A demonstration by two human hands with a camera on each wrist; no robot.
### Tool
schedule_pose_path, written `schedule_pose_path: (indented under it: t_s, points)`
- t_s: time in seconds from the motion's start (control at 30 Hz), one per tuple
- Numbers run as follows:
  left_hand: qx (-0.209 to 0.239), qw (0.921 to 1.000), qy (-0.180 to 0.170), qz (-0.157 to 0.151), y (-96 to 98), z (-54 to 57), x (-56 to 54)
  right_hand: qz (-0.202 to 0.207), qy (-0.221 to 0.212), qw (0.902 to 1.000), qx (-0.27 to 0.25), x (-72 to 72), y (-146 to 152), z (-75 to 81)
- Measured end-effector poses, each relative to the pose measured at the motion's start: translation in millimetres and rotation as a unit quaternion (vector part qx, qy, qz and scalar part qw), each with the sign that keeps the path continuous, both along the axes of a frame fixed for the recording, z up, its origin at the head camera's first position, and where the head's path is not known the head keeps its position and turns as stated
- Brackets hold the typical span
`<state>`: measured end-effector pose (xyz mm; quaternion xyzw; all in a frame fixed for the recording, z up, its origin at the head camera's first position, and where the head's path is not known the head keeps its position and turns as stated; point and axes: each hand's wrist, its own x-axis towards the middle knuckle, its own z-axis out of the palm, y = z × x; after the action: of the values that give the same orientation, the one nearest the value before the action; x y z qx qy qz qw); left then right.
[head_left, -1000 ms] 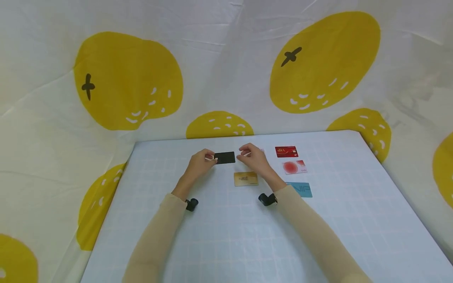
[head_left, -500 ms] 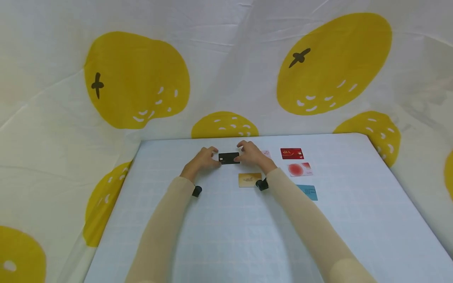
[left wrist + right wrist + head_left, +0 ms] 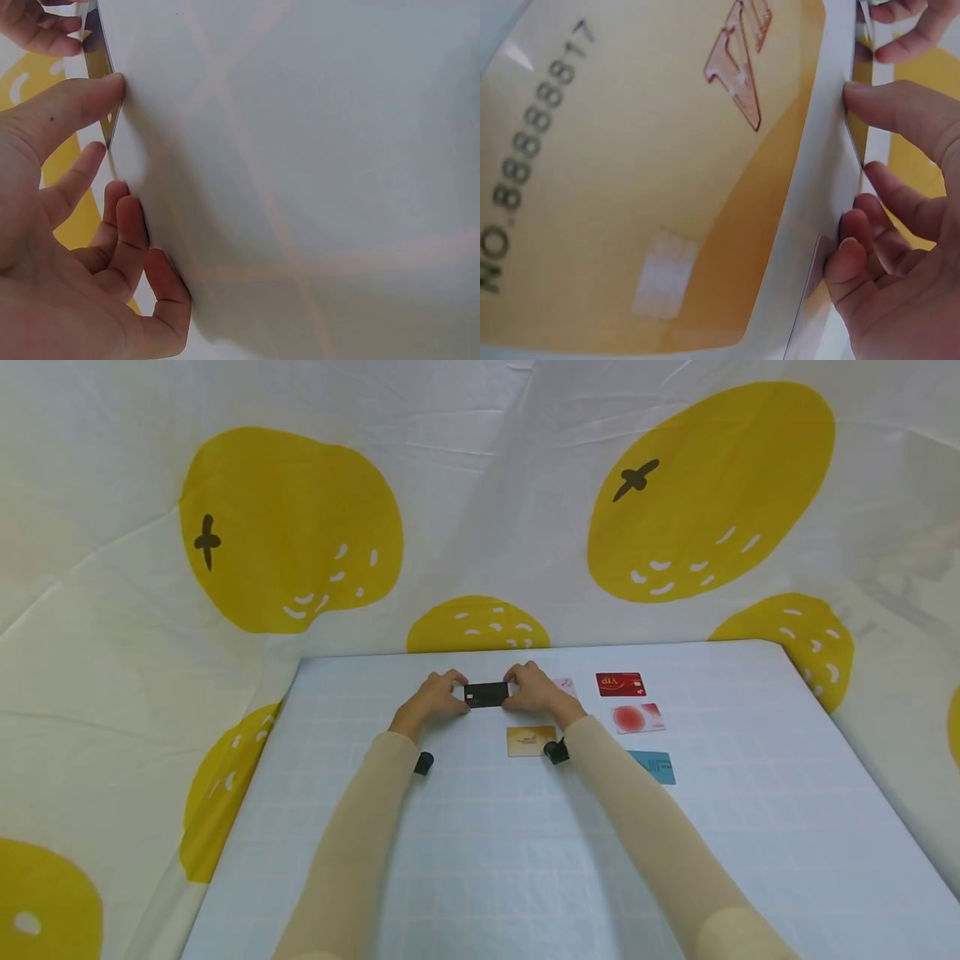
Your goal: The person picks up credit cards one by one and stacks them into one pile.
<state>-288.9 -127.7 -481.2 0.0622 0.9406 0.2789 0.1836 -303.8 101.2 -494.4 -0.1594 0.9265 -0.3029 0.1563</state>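
In the head view a black card [image 3: 486,695] with a chip lies near the table's back edge, between the two hands. The left hand [image 3: 433,697] pinches its left short side, thumb at the near corner and index finger at the far one. Likewise the right hand [image 3: 533,690] holds the right side. Both wrist views show the card almost edge-on, with yellow reflected in it. Just in front lies a gold card [image 3: 529,741], which looms large and numbered in the right wrist view. A pale pink card [image 3: 567,686] is partly hidden behind the right hand.
To the right lie a red VIP card [image 3: 621,684], a white card with a red circle [image 3: 637,718] and a teal card [image 3: 658,767], partly covered by the right sleeve. A white cloth [image 3: 495,552] with yellow fruit prints hangs behind the table [image 3: 480,860].
The right hand has come from apart to the black card's right side. The left hand has spread its thumb and index finger to the left corners. The head view has shifted slightly.
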Motion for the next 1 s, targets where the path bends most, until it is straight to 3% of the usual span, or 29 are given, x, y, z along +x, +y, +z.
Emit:
schedule_pose_path:
  t_s: [0.17, 0.53, 1.0]
  points:
    - [-0.002, 0.9999, -0.012, -0.003, 0.4, -4.4, -1.7, -0.007, -0.012, 0.9999, 0.005, -0.3, 0.8, -3.4]
    - [0.008, 0.9997, -0.022, 0.003, -1.9, -1.4, -3.2, -0.004, -0.023, 0.9997, -0.007, -3.3, 1.7, -1.6]
    - [0.027, 0.9996, -0.005, 0.008, -3.2, -1.7, -2.2, 0.001, -0.024, 0.9992, -0.032, -6.5, 2.4, -2.4]
